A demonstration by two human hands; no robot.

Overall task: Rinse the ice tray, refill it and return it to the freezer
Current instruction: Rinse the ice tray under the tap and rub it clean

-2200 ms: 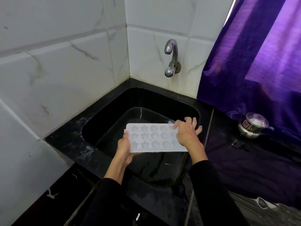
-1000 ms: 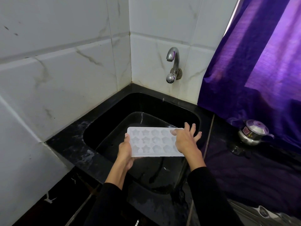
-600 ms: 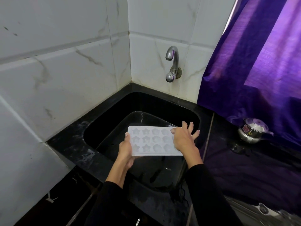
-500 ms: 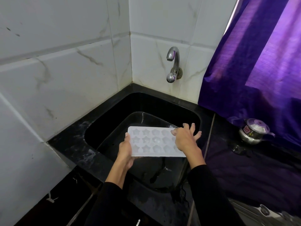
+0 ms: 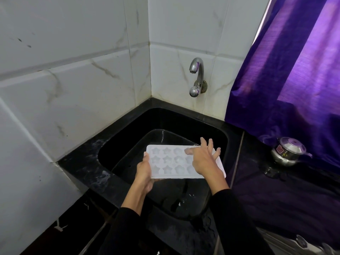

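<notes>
A white ice tray (image 5: 170, 161) with star-shaped and round moulds is held roughly level over the black sink (image 5: 128, 129). My left hand (image 5: 145, 172) grips its left end, thumb on the top edge and fingers underneath. My right hand (image 5: 203, 160) lies across the tray's right part, with the thumb on the moulds and the fingers spread over the far edge. The chrome tap (image 5: 196, 76) sticks out of the tiled wall above the sink, and no water runs from it.
White marble-look tiles form the corner behind the sink. A purple curtain (image 5: 294, 70) hangs at the right over the black counter (image 5: 276, 199). A small steel kettle (image 5: 288, 150) stands on that counter. Water streaks lie on the sink floor.
The tray and both hands stay over the sink almost unmoved. My right hand has shifted a little further onto the tray's top. The view has wobbled slightly.
</notes>
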